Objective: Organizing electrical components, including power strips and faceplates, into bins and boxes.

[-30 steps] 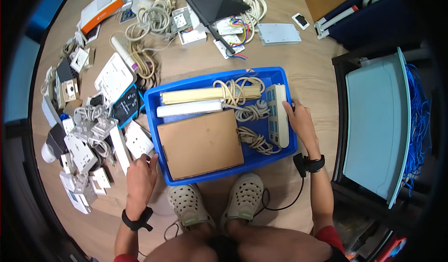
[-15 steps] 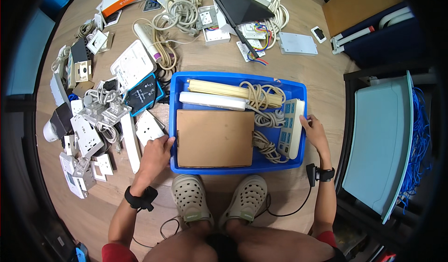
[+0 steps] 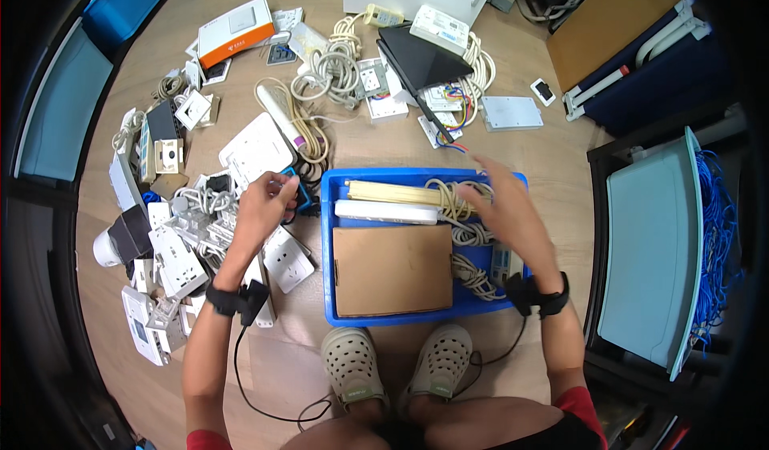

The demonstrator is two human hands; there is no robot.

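A blue tray (image 3: 327, 290) lies on the floor in front of my feet. In it are a brown cardboard box (image 3: 392, 270), a white bar-shaped case (image 3: 386, 211), cream strips (image 3: 394, 193), coiled cream cable (image 3: 471, 234) and a power strip (image 3: 502, 264) partly hidden by my right arm. My right hand (image 3: 513, 217) hangs over the tray's right side, slightly blurred, fingers stretched apart, holding nothing. My left hand (image 3: 266, 205) is over a dark device with a blue edge (image 3: 303, 198), mostly covering it. Its fingers are curled together; what they hold, if anything, is hidden.
White sockets (image 3: 287, 259), a white router-like panel (image 3: 255, 152) and tangled cables crowd the left. An orange-and-white box (image 3: 235, 32), cable coils (image 3: 327, 75) and a black folded panel (image 3: 424, 57) lie beyond. A black-framed rack with a pale blue panel (image 3: 647, 262) stands right.
Both hands have left the tray's sides. The left moved up over the blue-edged device; the right rose inward over the tray. The view has shifted, so the scene sits lower.
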